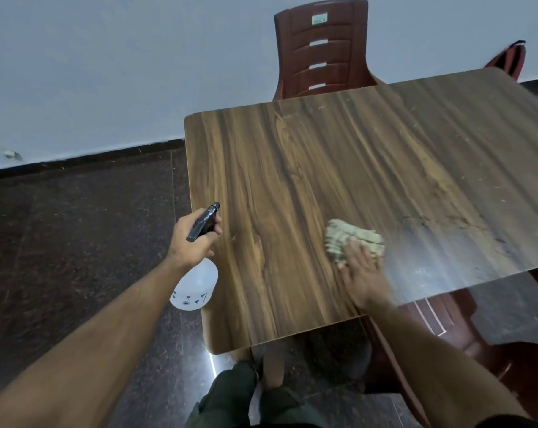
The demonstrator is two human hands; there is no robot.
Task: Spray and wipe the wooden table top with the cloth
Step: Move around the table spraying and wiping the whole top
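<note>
the right hand [364, 278] lies flat, fingers [355, 251] spread, pressing the beige cloth [351, 239] onto the wooden counter [292, 168] near its front edge. the left hand [192, 239] has its fingers wrapped around the spray bottle [196, 284], held at the counter's left edge.

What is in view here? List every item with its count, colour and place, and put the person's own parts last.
table top: one, brown wood grain, centre and right of the view
cloth: one, beige-grey, crumpled on the table near its front edge
spray bottle: one, white translucent body with a black head, held off the table's left edge
chairs: three, dark red plastic; one behind the table, one partly visible at the far right corner, one under the table's right side
floor: dark polished stone
wall: pale grey
left hand: gripping the spray bottle's head
right hand: pressing flat on the cloth
</note>
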